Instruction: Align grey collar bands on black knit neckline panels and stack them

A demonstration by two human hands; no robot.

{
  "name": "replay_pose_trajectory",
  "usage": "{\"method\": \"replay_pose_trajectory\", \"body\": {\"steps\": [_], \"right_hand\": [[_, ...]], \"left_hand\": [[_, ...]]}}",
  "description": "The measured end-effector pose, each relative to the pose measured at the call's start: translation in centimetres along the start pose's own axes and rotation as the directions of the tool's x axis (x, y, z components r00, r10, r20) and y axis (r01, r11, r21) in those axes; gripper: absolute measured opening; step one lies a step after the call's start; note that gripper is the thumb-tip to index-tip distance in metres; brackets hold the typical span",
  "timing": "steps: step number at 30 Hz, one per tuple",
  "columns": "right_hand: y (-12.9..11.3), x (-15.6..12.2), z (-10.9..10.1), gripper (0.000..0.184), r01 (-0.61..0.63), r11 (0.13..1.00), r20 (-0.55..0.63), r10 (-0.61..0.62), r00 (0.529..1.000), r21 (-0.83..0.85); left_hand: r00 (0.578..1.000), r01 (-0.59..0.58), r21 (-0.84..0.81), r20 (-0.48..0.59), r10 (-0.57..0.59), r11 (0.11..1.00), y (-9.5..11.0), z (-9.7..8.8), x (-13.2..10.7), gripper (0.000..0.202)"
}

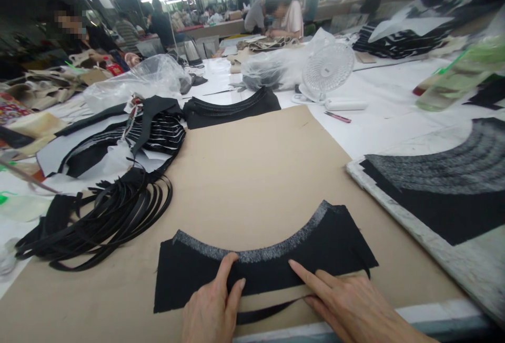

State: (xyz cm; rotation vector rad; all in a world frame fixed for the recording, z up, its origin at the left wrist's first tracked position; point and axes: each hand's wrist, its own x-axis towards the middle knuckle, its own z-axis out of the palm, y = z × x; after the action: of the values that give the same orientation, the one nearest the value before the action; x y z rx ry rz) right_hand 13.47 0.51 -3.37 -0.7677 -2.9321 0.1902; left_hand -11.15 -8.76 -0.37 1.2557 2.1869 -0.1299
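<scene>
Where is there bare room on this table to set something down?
Widest: the brown sheet, between the curved black piece and the black stack beyond. Smaller: the white surface between the pink-handled tool and the pale board. Crowded: the left side, with coiled black strips and striped fabric.

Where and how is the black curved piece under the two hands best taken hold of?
The black curved piece is probably best pinched at its plain near-left corner and near-right corner, coming from either end. It lies flat and wide, so two grips should support it evenly, and the speckled band along its concave far edge can be avoided.
</scene>
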Motion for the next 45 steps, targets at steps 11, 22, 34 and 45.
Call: {"method": "replay_pose_trajectory", "body": {"steps": [11, 22, 34, 45], "right_hand": [[-0.6, 0.9, -0.9, 0.08, 0.017, 0.994, 0.039, -0.013, 0.999, -0.11], [-2.6, 4.8, -1.9, 0.086, 0.063, 0.981, 0.084, -0.048, 0.995, -0.184], [-2.7, 3.6, -0.6, 0.085, -0.005, 0.963, -0.056, -0.011, 0.998, -0.269], [-2.9, 3.3, 0.1, 0.085, -0.058, 0.962, -0.107, 0.031, 0.994, -0.267]], "left_hand": [[1.0, 0.009, 0.002, -0.02, -0.009, 1.0, 0.3, 0.1, 0.0, 0.039], [1.0, -0.005, -0.03, -0.008, 0.005, 1.0, 0.5, -0.6, -0.2, 0.038], [0.998, -0.028, -0.046, -0.054, 0.026, 0.999, 0.1, -0.3, -0.2, 0.037], [0.985, -0.096, -0.264, -0.162, 0.054, 0.96, -1.2, 1.7, 0.2, 0.037]]}}
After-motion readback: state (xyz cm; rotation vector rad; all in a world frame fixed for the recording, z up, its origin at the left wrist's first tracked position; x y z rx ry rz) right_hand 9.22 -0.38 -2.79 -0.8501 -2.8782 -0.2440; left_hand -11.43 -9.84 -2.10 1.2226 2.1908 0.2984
